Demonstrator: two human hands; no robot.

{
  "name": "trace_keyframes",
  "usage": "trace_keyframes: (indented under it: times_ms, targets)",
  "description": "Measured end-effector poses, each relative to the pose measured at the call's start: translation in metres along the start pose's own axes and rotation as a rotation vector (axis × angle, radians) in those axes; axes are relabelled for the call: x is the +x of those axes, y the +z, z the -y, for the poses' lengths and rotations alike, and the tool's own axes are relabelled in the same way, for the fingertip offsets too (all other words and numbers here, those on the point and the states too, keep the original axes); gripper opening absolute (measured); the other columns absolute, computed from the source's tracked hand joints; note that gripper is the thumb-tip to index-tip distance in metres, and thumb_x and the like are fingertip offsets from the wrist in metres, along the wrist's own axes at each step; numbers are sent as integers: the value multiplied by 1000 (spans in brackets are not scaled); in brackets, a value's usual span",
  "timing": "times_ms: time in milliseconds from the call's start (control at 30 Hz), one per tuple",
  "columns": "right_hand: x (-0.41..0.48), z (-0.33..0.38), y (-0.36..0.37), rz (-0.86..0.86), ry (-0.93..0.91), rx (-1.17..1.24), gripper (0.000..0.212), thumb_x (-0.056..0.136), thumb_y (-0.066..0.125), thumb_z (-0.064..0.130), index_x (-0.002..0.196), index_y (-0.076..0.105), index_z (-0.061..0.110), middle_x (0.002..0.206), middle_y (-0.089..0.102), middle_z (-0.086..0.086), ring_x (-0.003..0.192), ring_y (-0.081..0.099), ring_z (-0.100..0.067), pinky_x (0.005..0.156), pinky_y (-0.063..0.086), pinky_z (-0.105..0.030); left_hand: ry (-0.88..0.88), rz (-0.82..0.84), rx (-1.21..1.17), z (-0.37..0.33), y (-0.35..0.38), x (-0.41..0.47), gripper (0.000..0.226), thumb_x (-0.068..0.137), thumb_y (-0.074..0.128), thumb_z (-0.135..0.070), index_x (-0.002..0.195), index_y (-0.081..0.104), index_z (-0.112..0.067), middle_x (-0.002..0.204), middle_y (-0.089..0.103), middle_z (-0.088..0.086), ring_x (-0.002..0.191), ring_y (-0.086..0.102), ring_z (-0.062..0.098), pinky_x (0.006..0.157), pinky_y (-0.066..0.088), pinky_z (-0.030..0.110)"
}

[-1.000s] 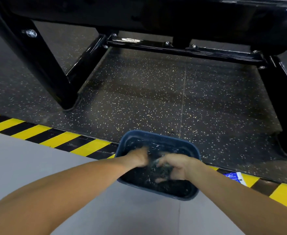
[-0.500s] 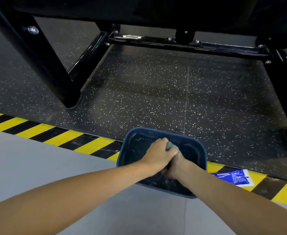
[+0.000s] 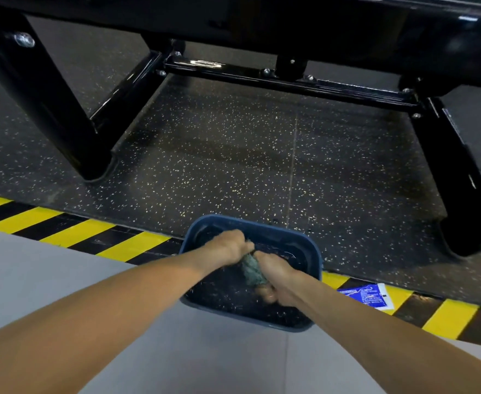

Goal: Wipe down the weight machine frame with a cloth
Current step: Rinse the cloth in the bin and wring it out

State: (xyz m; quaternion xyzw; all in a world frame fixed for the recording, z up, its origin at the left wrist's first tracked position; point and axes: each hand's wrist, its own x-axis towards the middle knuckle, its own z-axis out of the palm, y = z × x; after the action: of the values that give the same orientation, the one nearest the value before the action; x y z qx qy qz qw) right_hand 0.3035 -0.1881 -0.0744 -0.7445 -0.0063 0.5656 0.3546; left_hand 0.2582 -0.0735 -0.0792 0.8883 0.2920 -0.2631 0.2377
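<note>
- Seen from a head camera looking down, two bare forearms reach from the bottom corners toward the lower centre of the frame.
- The left hand (image 3: pixel 232 245) and right hand (image 3: pixel 274 278) meet over a dark blue plastic basin (image 3: pixel 273 226) on the floor.
- A grey-green cloth (image 3: pixel 252 270) is twisted into a short rope between the two fists. Its upper end is gripped by the left hand and its lower end by the right.
- Both hands have their fingers curled tightly round the cloth, which hangs above the inside of the basin.
- Half a second ago the hands were clasped one over the other and only a tip of cloth showed. Now they sit slightly apart with a twisted length exposed, and the right hand is nearer the basin's close edge.
- The black weight machine frame (image 3: pixel 290 82) fills the top of the frame, well apart from the cloth.
- The basin straddles a strip of yellow-and-black hazard tape (image 3: pixel 63 226).
- A blue sachet (image 3: pixel 367 295) lies on the tape just right of the basin.
</note>
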Motion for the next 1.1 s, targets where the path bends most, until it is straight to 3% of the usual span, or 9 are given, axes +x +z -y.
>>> trace_keyframes:
  times_ms: [100, 233, 367, 500, 600, 700, 867, 967, 1100]
  targets:
    - [3, -1, -21, -98, -108, -557, 45, 103, 27, 45, 79, 47, 14, 69, 47, -4, 56, 47, -16, 60, 39, -26, -46, 25, 213, 13, -5, -1, 42, 100, 39, -47, 113, 57, -11, 108, 62, 7, 94, 59, 23, 76, 41, 31]
    - [7, -2, -19, -218, -258, -1033, 62, 95, 42, 57, 135, 36, 11, 126, 58, -13, 113, 57, -30, 89, 44, -37, -6, -119, 361, 21, 1, -7, 27, 97, 51, -16, 124, 53, -10, 115, 64, 8, 101, 62, 25, 74, 45, 33]
    - [12, -3, -14, -281, -387, -1350, 34, 98, 46, 22, 132, 48, 16, 130, 53, -12, 116, 55, -33, 93, 43, -39, 277, 118, 181, 25, 18, -15, 40, 97, 49, -39, 132, 47, -18, 134, 54, 8, 117, 53, 25, 97, 42, 36]
    - [21, -5, -17, -302, -303, -1610, 50, 99, 34, 51, 125, 57, 15, 135, 49, -10, 126, 40, -30, 107, 23, -43, 300, 139, 429, 31, 31, -18, 41, 95, 48, -17, 135, 43, -19, 133, 51, 13, 118, 52, 31, 94, 42, 38]
    - [20, 1, -15, -228, -457, -1403, 50, 93, 49, 54, 127, 56, 18, 133, 49, -7, 124, 43, -27, 106, 26, -40, 211, -14, 416, 34, 26, -13, 37, 93, 40, -2, 125, 53, -15, 114, 62, 12, 100, 62, 29, 84, 49, 37]
    - [14, 4, -8, 163, -409, -908, 66, 87, 68, 38, 143, 39, 21, 141, 46, -3, 131, 42, -24, 110, 30, -35, 130, -49, 153, 37, 14, -9, 40, 93, 44, -4, 130, 47, -17, 118, 62, 10, 104, 62, 26, 87, 47, 34]
    - [19, -11, -7, 45, -337, -1248, 36, 94, 54, 13, 130, 51, 12, 122, 59, -9, 109, 57, -26, 85, 43, -30, 191, 392, -37, 33, 11, -19, 52, 83, 64, -18, 130, 45, -30, 130, 54, 0, 106, 53, 19, 89, 45, 30]
    - [21, 4, -19, 84, -283, -696, 19, 91, 48, 2, 99, 65, 5, 88, 64, -9, 77, 61, -20, 68, 49, -27, 211, 332, -1, 25, 30, -23, 58, 87, 63, -22, 139, 36, -27, 130, 56, 9, 106, 54, 25, 92, 46, 35]
    - [17, 6, -23, 268, -89, 54, 32, 89, 44, 5, 116, 56, -8, 86, 65, -20, 75, 63, -28, 73, 56, -36, -1, 95, -463, 26, 44, -13, 37, 93, 53, -23, 130, 52, -19, 128, 59, 6, 115, 56, 25, 99, 44, 33]
